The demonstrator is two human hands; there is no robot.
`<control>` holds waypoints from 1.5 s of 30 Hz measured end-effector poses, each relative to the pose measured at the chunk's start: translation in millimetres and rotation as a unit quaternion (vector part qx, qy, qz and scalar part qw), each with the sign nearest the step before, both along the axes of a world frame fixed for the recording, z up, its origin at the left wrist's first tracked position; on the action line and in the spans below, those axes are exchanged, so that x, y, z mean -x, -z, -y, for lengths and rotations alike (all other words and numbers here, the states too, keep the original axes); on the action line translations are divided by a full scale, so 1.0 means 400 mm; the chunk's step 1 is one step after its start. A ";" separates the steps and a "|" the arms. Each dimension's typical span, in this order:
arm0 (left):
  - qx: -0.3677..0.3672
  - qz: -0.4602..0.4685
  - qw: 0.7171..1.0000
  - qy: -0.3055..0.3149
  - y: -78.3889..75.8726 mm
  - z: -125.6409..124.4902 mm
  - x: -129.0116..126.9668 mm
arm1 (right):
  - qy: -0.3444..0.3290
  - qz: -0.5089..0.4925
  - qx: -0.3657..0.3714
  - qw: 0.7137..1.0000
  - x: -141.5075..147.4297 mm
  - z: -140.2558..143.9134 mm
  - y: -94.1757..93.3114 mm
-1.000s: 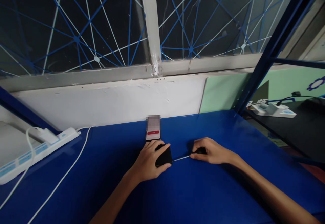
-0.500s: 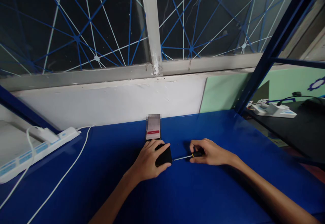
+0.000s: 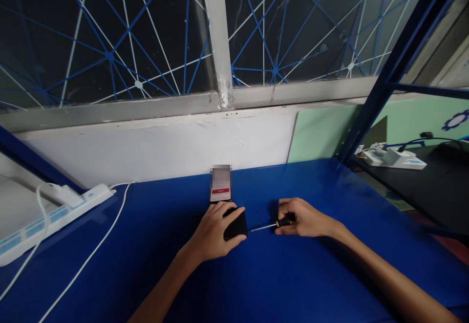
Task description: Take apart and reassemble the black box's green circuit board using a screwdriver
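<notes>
Honestly, no text, brand or number can be read anywhere here. A red bar is shown on the screen of the phone (image 3: 221,186) propped at the back of the tabletop (image 3: 293,274), but whatever is written on it is too small, and the area above it is blurred out.

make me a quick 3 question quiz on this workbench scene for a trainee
1. True or false: the left hand rests on a small black object on the blue table.
2. What does the right hand hold? A) screwdriver B) pliers C) pen
3. Fill in: the phone leans against the ____ behind the hands.

Key:
1. True.
2. A, the screwdriver, its tip at the black object's right side.
3. Wall.
</notes>
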State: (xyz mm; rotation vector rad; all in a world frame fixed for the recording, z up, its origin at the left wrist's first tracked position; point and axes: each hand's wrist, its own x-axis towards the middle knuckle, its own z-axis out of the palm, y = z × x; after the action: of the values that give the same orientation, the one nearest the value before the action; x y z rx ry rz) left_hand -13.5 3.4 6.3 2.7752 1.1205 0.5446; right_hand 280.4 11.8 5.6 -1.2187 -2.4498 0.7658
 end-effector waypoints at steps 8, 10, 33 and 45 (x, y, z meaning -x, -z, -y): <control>-0.006 0.004 1.000 0.002 -0.002 -0.001 -0.001 | 0.006 0.001 -0.022 1.000 0.004 0.001 0.014; -0.004 0.004 1.000 0.003 -0.001 -0.001 -0.001 | 0.005 0.005 -0.022 1.000 0.006 0.001 0.013; -0.003 -0.008 1.000 -0.001 -0.001 0.000 -0.001 | -0.009 0.014 -0.028 0.999 0.002 0.006 -0.008; -0.011 -0.002 1.000 0.001 -0.003 0.000 -0.002 | 0.001 0.001 0.021 1.000 0.013 0.011 -0.005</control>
State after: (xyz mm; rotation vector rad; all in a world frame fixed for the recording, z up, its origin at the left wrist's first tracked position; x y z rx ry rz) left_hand -12.8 3.2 7.4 2.7972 1.1192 0.5541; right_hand 275.2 7.3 7.7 -1.2363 -2.4454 0.8196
